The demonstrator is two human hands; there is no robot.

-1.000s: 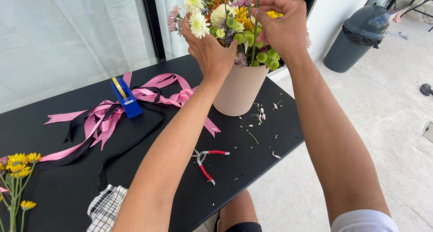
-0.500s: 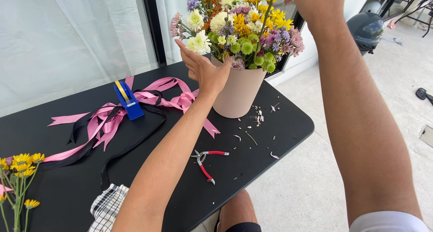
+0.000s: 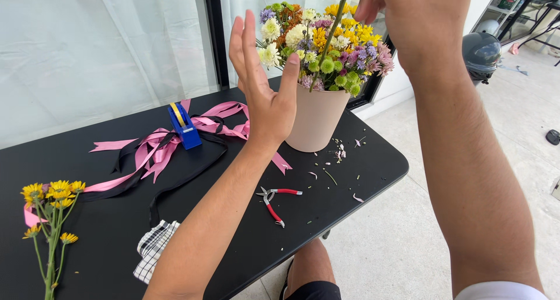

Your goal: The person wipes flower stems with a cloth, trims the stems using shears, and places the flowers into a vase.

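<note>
- Right hand (image 3: 423, 25) raised high near top edge of view, fingers pinched round a long green stem (image 3: 329, 37); grip up high, likely so lower end can be steered down among the blooms.
- Stem slanting from right hand down into bouquet (image 3: 326, 49); lower tip lost among flower heads, cannot tell how deep.
- Left hand (image 3: 262, 81) empty, spread flat, palm toward bouquet, just beside blooms on left side; touching or not, cannot tell. Looks placed to hold flowers aside or steady the bunch.
- Bouquet of mixed white, yellow, purple, pink, green and orange blooms packed into beige pot (image 3: 315, 122), upright near far right part of black tabletop (image 3: 87, 236).
- Trimmed stem bits and petals (image 3: 338, 157) scattered just beside pot base, toward near edge.
- Red-handled snips (image 3: 274, 201) lying on tabletop between pot and near edge, within easy reach, not held.
- Pink ribbon (image 3: 151, 151) and black ribbon (image 3: 186, 177) tangled loose across middle of tabletop, well left of pot.
- Blue tape dispenser (image 3: 184, 128) with yellow roll standing on ribbons.
- Loose yellow flowers (image 3: 49, 209) lying at left edge, well apart from pot, spare stock by the look.
- Checked cloth (image 3: 154, 250) hanging at near edge.
- Dark round grill (image 3: 481, 52) on floor beyond tabletop, right side.
</note>
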